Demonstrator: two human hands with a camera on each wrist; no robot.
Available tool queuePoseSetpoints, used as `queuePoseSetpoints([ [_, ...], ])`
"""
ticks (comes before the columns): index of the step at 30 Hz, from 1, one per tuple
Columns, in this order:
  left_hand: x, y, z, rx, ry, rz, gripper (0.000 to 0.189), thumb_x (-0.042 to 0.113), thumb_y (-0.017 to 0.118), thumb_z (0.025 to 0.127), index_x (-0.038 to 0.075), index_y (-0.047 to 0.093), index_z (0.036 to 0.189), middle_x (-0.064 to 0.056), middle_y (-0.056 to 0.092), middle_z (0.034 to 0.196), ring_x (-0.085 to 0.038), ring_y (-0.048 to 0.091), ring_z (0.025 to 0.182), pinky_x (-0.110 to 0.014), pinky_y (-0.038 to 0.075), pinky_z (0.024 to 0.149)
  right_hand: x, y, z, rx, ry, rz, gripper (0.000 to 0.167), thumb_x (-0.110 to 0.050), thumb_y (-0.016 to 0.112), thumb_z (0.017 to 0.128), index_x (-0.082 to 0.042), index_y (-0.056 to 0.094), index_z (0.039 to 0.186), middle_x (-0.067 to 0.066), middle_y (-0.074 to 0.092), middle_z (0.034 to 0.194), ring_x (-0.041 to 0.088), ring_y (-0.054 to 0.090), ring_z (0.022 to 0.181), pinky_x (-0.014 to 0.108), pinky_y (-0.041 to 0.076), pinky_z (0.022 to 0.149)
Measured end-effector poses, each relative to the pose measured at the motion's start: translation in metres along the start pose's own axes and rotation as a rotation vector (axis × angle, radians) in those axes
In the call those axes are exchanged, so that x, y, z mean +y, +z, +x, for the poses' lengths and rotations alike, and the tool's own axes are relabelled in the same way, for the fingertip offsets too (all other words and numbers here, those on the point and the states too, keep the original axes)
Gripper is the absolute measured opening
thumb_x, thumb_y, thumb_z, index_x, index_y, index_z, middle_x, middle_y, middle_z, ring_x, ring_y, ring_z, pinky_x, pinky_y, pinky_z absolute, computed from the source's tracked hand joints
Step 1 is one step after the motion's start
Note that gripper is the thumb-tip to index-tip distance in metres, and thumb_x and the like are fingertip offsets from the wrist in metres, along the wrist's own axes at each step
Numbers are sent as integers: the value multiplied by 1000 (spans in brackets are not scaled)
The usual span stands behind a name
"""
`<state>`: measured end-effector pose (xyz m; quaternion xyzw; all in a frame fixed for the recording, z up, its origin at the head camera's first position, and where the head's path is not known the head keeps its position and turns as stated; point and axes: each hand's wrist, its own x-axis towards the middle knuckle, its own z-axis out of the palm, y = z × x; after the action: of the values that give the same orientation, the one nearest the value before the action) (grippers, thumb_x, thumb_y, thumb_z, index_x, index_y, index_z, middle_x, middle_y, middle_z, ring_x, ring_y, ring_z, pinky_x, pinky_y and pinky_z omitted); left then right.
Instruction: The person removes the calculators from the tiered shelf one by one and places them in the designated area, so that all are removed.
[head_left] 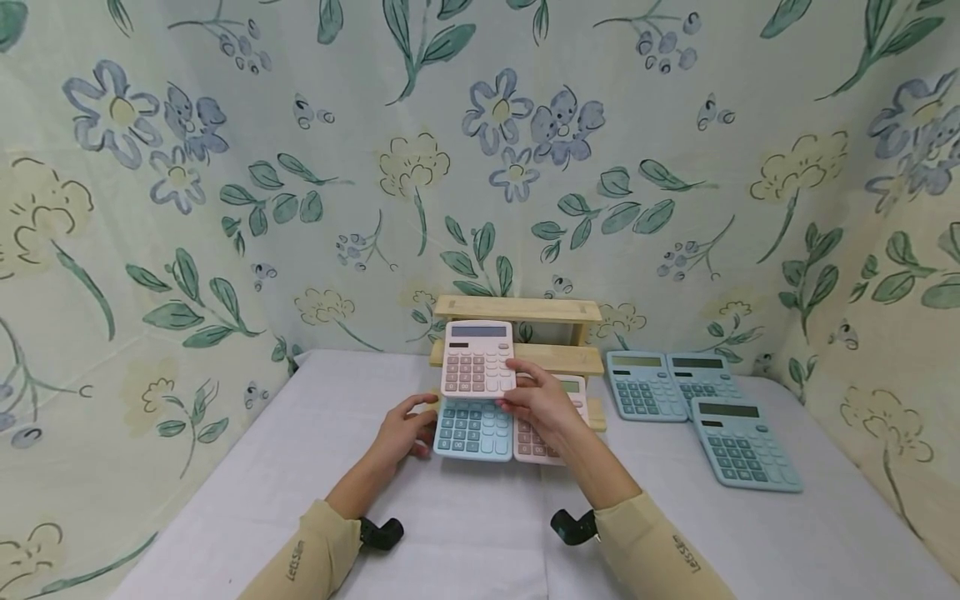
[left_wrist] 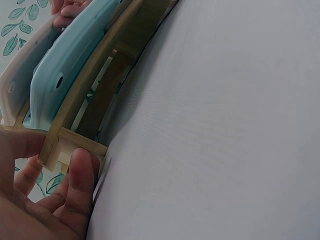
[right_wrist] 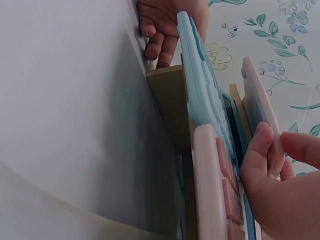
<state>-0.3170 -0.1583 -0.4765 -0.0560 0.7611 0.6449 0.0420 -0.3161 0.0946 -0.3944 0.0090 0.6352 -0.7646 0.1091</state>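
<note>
My right hand (head_left: 546, 408) pinches a pink calculator (head_left: 478, 354) by its lower right edge, thumb on one face and fingers on the other in the right wrist view. The calculator stands upright at the middle step of a wooden stand (head_left: 517, 309). Just below it, a blue calculator (head_left: 474, 432) leans on the lowest step, its display hidden. Beside that leans another pink calculator (head_left: 531, 446), partly covered by my right hand. My left hand (head_left: 400, 433) grips the stand's lower left end, thumb and fingers around the wood (left_wrist: 80, 140) in the left wrist view.
On the right of the white-covered table (head_left: 480, 533) lie three blue calculators (head_left: 647, 387), two at the back and one (head_left: 744, 446) nearer. A floral curtain (head_left: 480, 167) hangs behind the stand and along the sides. Black wrist devices (head_left: 381, 534) sit at both sleeve cuffs.
</note>
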Motion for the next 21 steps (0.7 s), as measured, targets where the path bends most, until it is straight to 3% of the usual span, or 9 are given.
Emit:
queuePoseSetpoints([
  [21,-1,0,1,-9,4,-7,39,26,63,97,20,60,135,-9,73,101,-18,67,70,-28,53,53,-6,-7,-17,-15,7,13,62,8,61,89,-18,50,145,19,57,128,24,71,92,32,58,86],
])
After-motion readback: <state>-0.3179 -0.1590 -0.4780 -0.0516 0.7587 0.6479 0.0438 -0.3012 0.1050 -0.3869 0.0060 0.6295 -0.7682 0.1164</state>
